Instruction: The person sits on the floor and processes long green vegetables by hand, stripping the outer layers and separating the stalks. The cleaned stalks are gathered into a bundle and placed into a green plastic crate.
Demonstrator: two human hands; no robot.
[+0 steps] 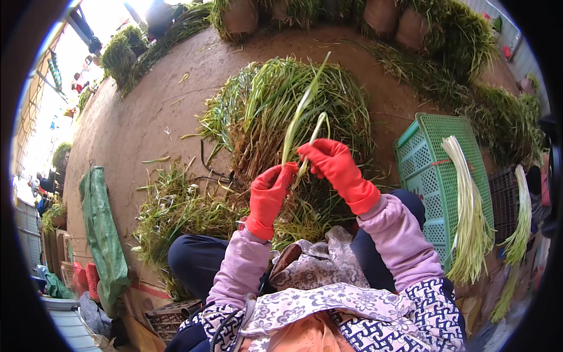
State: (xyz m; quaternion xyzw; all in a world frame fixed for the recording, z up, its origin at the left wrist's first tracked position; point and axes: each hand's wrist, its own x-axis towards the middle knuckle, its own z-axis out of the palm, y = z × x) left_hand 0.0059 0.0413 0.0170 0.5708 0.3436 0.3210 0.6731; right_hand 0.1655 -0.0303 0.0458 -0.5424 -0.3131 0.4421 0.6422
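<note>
My left hand [269,200], in a red rubber glove, grips a pale green leafy stalk [295,121] that rises above the fingers. Just right of it, my right hand [338,171], gloved the same way, pinches a pale, bent-over strip of leaf [317,128]. Whether that strip is still joined to the stalk cannot be told. Beyond both hands stands a large heap of leafy stalks [281,94] with brown root ends facing me. Loose green and yellowish leaf scraps [189,211] lie below and to the left of the gloves, around my legs.
At right, a bundle of trimmed pale stalks [468,215] rests on a green plastic crate [422,176]; another bundle [521,215] lies by a dark crate [501,198]. A green woven sack [102,237] lies left. More leafy bundles [457,39] line the far floor.
</note>
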